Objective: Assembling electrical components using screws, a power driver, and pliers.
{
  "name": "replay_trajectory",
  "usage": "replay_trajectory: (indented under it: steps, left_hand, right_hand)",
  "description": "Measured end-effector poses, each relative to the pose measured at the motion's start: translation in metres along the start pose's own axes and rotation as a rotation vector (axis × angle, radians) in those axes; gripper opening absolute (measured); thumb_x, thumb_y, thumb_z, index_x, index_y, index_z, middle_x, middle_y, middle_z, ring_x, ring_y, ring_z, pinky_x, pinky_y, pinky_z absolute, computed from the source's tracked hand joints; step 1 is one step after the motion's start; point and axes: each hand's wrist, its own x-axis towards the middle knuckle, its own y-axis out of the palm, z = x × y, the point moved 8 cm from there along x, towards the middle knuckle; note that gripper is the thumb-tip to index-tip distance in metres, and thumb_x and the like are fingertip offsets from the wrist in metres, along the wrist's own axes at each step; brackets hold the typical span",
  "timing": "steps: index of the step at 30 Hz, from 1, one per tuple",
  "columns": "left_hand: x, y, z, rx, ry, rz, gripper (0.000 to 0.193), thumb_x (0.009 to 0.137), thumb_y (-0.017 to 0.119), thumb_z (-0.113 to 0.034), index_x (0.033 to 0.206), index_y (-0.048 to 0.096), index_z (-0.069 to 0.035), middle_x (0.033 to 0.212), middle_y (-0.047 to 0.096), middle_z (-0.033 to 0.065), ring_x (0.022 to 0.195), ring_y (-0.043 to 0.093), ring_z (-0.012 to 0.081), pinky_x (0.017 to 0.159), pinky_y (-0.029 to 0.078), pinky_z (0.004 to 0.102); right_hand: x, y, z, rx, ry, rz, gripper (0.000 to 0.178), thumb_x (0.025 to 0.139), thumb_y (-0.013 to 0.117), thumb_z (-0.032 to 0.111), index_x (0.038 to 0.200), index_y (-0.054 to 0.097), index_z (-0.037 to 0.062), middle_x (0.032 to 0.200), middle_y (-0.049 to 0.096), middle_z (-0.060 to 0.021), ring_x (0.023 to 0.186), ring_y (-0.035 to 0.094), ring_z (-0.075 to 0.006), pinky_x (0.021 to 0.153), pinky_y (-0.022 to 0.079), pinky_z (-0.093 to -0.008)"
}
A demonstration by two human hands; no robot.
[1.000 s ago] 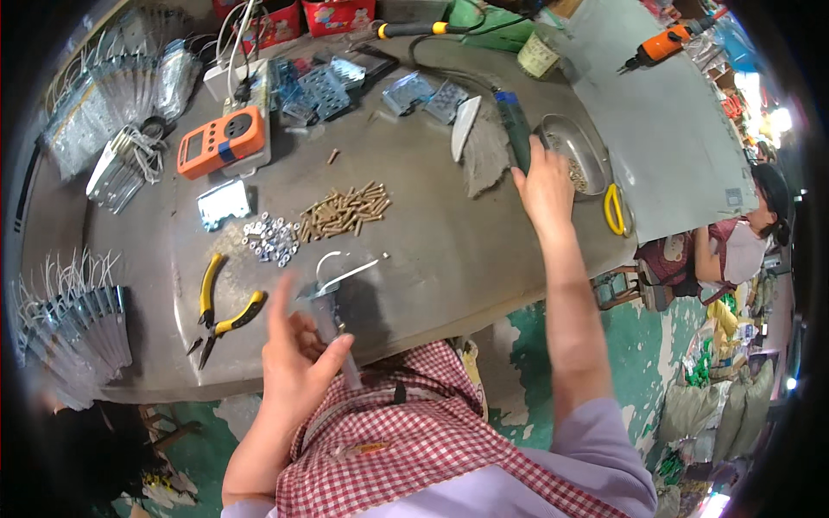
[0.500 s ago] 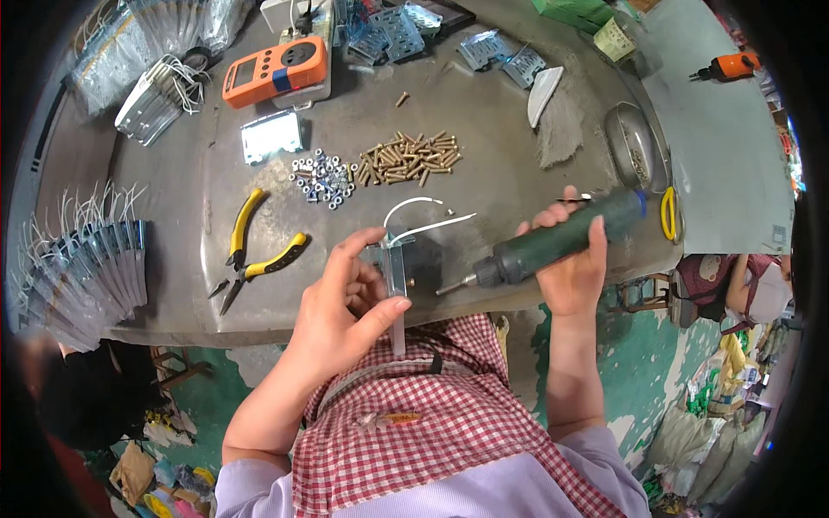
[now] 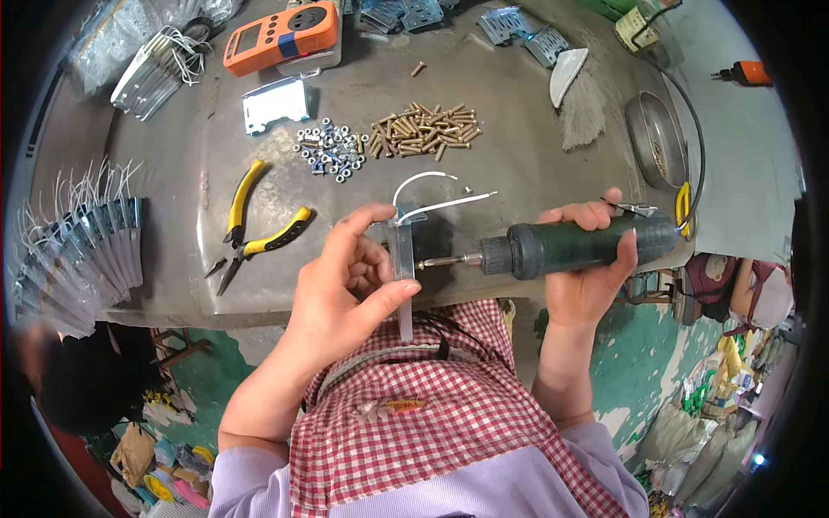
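My left hand (image 3: 350, 272) grips a narrow strip-like part (image 3: 404, 268) in clear wrapping, held upright over the bench's near edge. Two white wires (image 3: 445, 205) come out of its top and point right. My right hand (image 3: 583, 259) is wrapped round a dark green electric screwdriver (image 3: 566, 248), lying level with its bit toward the left. The bit's tip meets a small brass-coloured screw (image 3: 420, 265) at the strip's right side. What lies behind the left fingers is partly hidden.
Beyond my hands lie brass screws (image 3: 423, 129) and nuts (image 3: 332, 148). Yellow-handled pliers (image 3: 250, 233) are at left, near finished wired strips (image 3: 86, 259). An orange meter (image 3: 281, 39), a brush (image 3: 574, 95) and a metal dish (image 3: 656, 142) stand farther off. A black cable (image 3: 695, 129) runs at right.
The screwdriver has swung level and moved up to the strip, so its bit now meets the screw. The strip stays in my left hand. The view has shifted slightly.
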Motion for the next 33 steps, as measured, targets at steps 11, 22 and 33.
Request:
replay_trajectory:
  steps: [11, 22, 33]
  left_hand:
    - [0.001, 0.0, -0.006, 0.158, 0.006, 0.023, 0.06, 0.071, 0.072, -0.011, 0.122, 0.04, -0.008, 0.067, 0.048, 0.001, 0.058, 0.048, 0.0059, 0.054, 0.042, 0.0204]
    - [0.023, -0.061, -0.014, 0.736, 0.264, -0.296, 0.03, 0.071, 0.067, -0.011, 0.098, 0.056, -0.005, 0.084, 0.058, 0.009, 0.077, 0.058, 0.0234, 0.068, 0.047, 0.0329]
    - [0.062, -0.065, -0.016, 1.046, 0.422, -0.257, 0.012, 0.072, 0.062, -0.004, 0.083, 0.057, -0.004, 0.081, 0.056, 0.0101, 0.08, 0.055, 0.0291, 0.068, 0.045, 0.0373]
  right_hand:
    - [0.0, -0.016, -0.016, 0.115, 0.033, -0.043, 0.039, 0.077, 0.063, 0.019, 0.112, 0.046, 0.0133, 0.086, 0.049, 0.0007, 0.086, 0.048, -0.014, 0.093, 0.032, -0.0423]
    - [-0.004, -0.031, -0.019, 0.167, 0.028, -0.144, 0.051, 0.077, 0.065, 0.021, 0.121, 0.042, 0.0125, 0.089, 0.048, 0.0011, 0.089, 0.048, -0.0144, 0.094, 0.03, -0.0418]
    - [-0.002, -0.029, -0.023, 0.205, 0.067, -0.123, 0.047, 0.079, 0.063, 0.018, 0.12, 0.042, 0.0117, 0.089, 0.047, 0.0, 0.089, 0.048, -0.0154, 0.094, 0.03, -0.0421]
